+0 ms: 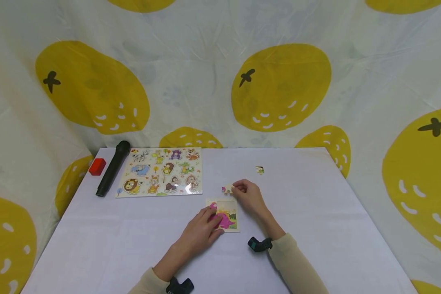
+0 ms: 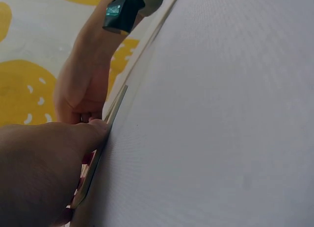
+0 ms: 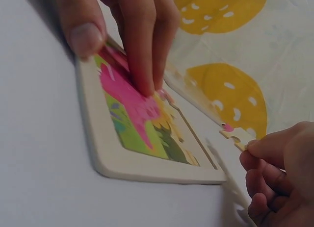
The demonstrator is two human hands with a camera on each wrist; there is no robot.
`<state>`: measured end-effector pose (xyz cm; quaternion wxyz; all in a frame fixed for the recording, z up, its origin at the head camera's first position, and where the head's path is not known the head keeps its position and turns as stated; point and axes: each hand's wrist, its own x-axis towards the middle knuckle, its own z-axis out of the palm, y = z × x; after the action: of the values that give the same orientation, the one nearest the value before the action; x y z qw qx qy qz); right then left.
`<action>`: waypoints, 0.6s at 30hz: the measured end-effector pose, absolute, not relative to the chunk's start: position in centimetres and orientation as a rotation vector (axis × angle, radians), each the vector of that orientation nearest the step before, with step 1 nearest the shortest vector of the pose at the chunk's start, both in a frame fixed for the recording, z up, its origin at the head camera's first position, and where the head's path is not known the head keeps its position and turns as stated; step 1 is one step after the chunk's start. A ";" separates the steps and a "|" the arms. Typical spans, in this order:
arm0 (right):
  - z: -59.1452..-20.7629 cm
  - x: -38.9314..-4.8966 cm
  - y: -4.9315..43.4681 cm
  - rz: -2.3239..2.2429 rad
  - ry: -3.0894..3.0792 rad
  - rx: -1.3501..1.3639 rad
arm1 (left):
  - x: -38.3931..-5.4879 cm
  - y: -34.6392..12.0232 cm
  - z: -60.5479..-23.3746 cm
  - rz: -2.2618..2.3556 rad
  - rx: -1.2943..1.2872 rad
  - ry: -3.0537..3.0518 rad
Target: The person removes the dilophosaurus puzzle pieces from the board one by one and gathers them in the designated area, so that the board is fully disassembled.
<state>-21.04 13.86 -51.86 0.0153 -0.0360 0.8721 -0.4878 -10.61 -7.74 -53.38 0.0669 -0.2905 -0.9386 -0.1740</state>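
Observation:
My left hand [image 1: 202,229] holds the left side of a small jigsaw puzzle [image 1: 228,222] in a pale frame, its thumb at the near edge and fingertips on the picture. The picture has a pink dinosaur, and the far strip of the tray is bare wood. Just beyond the frame's far right corner, my right hand [image 1: 250,198] pinches a puzzle piece [image 3: 238,137] between thumb and finger. That piece is cream with a pink spot and stays apart from the frame. In the left wrist view the puzzle frame [image 2: 100,148] shows nearly edge-on under the left thumb.
One loose puzzle piece [image 1: 259,170] lies farther back on the white table [image 1: 308,228]. At the back left are a board of animal pictures [image 1: 159,171], a black microphone [image 1: 113,168] and a red block [image 1: 97,166]. A patterned cloth [image 1: 202,73] hangs behind.

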 end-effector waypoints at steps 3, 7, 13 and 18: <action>-51.9 -21.8 14.3 -1.507 2.741 -0.105 | -10.6 -7.7 -53.4 -0.525 -0.878 -2.815; -51.8 -22.8 15.0 -1.498 2.770 -0.077 | -10.6 -7.7 -53.4 -0.526 -0.875 -2.813; -51.5 -24.2 16.0 -1.493 2.801 -0.043 | -10.6 -7.7 -53.2 -0.535 -0.864 -2.831; -51.5 -25.1 16.7 -1.426 2.848 -0.004 | -10.5 -7.7 -53.2 -0.535 -0.864 -2.846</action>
<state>-25.14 16.73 -51.53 -0.0218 -0.0011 0.8940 -0.4476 -10.45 -7.67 -53.19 0.0598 -0.2853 -0.9401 -0.1767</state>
